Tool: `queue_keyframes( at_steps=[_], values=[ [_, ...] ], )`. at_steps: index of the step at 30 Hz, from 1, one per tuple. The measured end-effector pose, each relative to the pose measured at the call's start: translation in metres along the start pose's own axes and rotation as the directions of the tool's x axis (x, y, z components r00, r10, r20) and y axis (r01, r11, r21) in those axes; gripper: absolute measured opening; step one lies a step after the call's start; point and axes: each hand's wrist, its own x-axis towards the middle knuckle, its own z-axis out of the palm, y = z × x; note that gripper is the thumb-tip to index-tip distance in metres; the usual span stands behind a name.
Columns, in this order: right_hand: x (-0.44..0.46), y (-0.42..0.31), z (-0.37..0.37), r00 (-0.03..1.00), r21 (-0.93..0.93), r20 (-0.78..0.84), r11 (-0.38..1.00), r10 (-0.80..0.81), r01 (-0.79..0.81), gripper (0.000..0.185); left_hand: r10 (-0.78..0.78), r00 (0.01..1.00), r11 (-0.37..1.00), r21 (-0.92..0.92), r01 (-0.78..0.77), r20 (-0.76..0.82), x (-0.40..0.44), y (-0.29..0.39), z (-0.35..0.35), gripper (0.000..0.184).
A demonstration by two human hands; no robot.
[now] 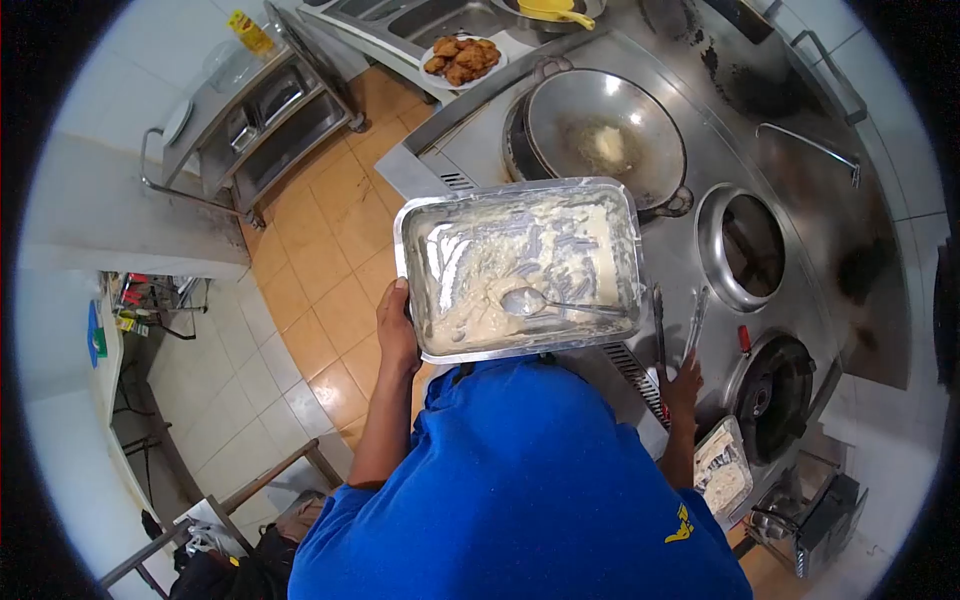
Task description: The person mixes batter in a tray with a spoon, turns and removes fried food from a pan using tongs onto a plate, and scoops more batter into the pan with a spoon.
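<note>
My left hand point(397, 325) grips the left rim of a rectangular metal tray point(520, 190), thumb up on its edge. The tray is held in front of my body, smeared with pale, wet batter point(470, 300). A metal spoon point(525, 301) lies in the batter, its handle pointing to the right side. My right hand point(682, 388) is low on the right with its fingers closed round metal tongs point(697, 322), which point away from me over the steel counter. Beyond the tray, a wok point(655, 165) holds oil and one pale battered piece point(609, 144).
A plate of browned fried pieces point(465, 62) stands at the back left of the stove. On the right are an uncovered burner ring point(740, 245), a black burner point(775, 395) and a smaller batter-smeared tray point(722, 470). A steel shelf unit point(265, 130) stands across the tiled floor.
</note>
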Motion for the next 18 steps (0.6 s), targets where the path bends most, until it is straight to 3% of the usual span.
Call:
queue_keyframes(
  at_steps=[1,4,5,8,9,12,13,18],
  values=[
    [-0.002,0.006,0.008,0.999,0.103,0.044,0.995,-0.015,0.01,0.068,-0.003,1.0,1.0,0.004,0.003,0.004,0.0,0.0,-0.001,0.034],
    [-0.009,0.003,0.018,0.996,0.021,0.068,0.998,-0.055,0.054,0.076,-0.009,1.0,1.0,0.014,0.008,0.019,0.002,0.001,-0.002,0.034],
    [-0.011,0.001,0.019,1.0,0.132,-0.004,0.991,-0.03,0.03,0.078,-0.005,1.0,1.0,0.017,0.005,0.015,0.003,-0.001,-0.001,0.034],
    [-0.014,-0.008,0.021,0.98,-0.146,-0.199,0.989,0.0,-0.03,0.072,-0.01,1.0,1.0,0.016,0.01,0.019,0.009,-0.001,-0.004,0.034],
    [-0.015,-0.007,0.018,0.957,-0.172,-0.281,0.985,-0.066,0.017,0.07,-0.014,1.0,1.0,0.013,0.013,0.023,0.009,-0.002,-0.006,0.034],
    [-0.005,-0.002,0.015,0.994,0.02,-0.047,0.995,0.1,-0.099,0.073,-0.025,0.999,0.999,0.042,0.024,0.034,0.012,-0.003,-0.011,0.036],
    [-0.005,0.003,0.011,0.998,0.093,-0.044,0.995,0.034,-0.03,0.077,-0.028,0.999,0.999,0.038,0.027,0.027,0.011,-0.004,-0.011,0.036],
    [0.001,0.013,0.018,0.98,0.123,-0.2,0.992,0.018,0.006,0.091,-0.021,1.0,0.999,0.03,0.021,0.003,0.003,0.0,-0.002,0.038]
  ],
)
